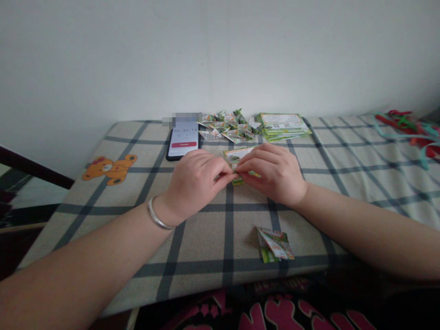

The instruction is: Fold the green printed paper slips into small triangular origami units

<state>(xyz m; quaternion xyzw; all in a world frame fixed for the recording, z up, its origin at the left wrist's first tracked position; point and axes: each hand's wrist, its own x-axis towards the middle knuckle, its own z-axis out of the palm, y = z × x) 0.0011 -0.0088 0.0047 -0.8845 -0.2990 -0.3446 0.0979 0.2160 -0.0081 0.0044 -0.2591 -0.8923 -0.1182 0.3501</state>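
My left hand (197, 181), with a silver bangle at its wrist, and my right hand (277, 172) meet above the middle of the table. Thumbs and fingertips of both are pinched together on a green-and-white printed paper (240, 153). Part of this paper is hidden under my fingers, and I cannot make out any fold there. Nearer me, below my right hand, lies a folded paper piece (274, 244) with the same kind of print. Several folded paper pieces (228, 126) are heaped beyond my hands.
A stack of printed leaflets (283, 124) lies at the back right of the heap. A phone (183, 142) showing a timer stands left of it. An orange bear cutout (110, 169) lies on the checked tablecloth (202, 233). Red, green and teal strips (412, 133) lie far right.
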